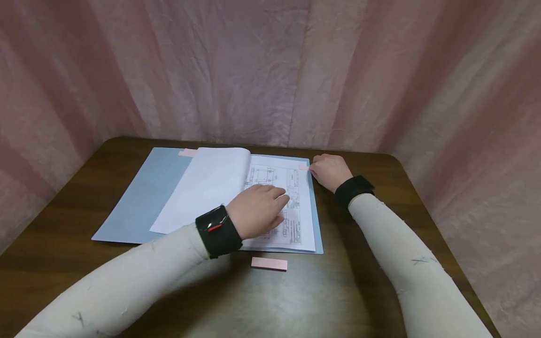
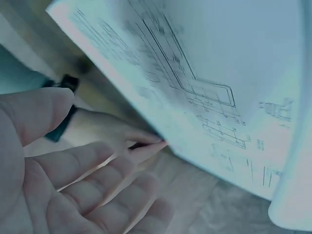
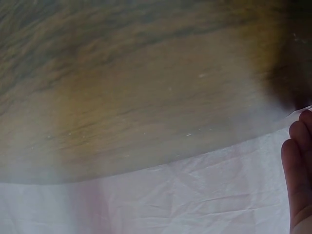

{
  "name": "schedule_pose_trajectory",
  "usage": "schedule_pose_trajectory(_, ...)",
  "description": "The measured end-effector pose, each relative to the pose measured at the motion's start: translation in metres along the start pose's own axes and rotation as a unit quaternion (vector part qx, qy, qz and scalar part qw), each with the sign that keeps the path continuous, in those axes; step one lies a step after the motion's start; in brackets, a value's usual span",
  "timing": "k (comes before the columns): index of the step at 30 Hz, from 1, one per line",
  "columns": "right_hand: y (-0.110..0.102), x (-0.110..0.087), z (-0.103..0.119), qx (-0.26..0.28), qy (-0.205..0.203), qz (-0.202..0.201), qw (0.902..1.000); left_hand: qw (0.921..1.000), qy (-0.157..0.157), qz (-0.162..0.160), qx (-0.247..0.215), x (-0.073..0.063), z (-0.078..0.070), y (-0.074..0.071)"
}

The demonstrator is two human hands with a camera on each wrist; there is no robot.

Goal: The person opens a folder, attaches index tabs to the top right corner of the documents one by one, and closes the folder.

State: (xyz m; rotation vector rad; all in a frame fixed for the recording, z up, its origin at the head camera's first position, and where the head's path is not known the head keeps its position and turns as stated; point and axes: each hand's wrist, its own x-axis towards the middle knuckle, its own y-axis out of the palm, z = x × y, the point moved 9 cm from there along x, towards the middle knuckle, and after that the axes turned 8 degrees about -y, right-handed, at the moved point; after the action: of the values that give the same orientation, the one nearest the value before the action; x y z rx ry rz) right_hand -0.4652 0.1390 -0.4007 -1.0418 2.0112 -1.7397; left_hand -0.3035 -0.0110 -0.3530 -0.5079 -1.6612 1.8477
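Note:
A blue folder (image 1: pixel 165 188) lies open on the table, with a stack of white paper in it. One white sheet (image 1: pixel 203 188) is turned over to the left. The page (image 1: pixel 306 225) on the right bears printed technical drawings. At that page's upper right edge is a pink sticky tab (image 1: pixel 303 167). My right hand (image 1: pixel 331 171) pinches the tab's outer end between thumb and fingertips, as the left wrist view also shows. My left hand (image 1: pixel 258 210) is over the drawing page, fingers loosely extended and nothing in them.
A pink sticky-note pad (image 1: pixel 269 264) lies on the brown wooden table (image 1: pixel 304 291), just in front of the folder. Another pink tab (image 1: pixel 187 152) sticks out at the top of the turned sheet. Pink curtains (image 1: pixel 262 70) hang behind the table.

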Motion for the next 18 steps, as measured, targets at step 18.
schedule_pose_trajectory(18,0.005,0.009,0.017,-0.012,-0.005,0.004,0.9999,0.9864,-0.099,0.129,0.022,0.102,0.035,0.088)
